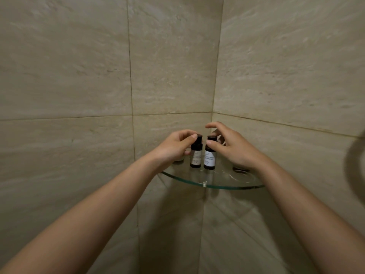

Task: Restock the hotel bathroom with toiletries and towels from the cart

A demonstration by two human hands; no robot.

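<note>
Two small dark toiletry bottles with white labels stand upright, side by side, on a glass corner shelf (227, 186). My left hand (171, 149) grips the left bottle (196, 157), its thumb against the black cap and its fingers curled behind. My right hand (235, 149) pinches the right bottle (209, 160), with the thumb on the bottle's shoulder and fingers behind its cap. The index finger of that hand is lifted above the bottle. Both bottles rest on the glass.
The shelf sits in the corner of two beige stone-tiled walls (79, 76). A round metal mount (240, 171) holds the glass on the right, another is partly hidden behind my left hand. A dark blurred shape (355, 165) shows at the right edge.
</note>
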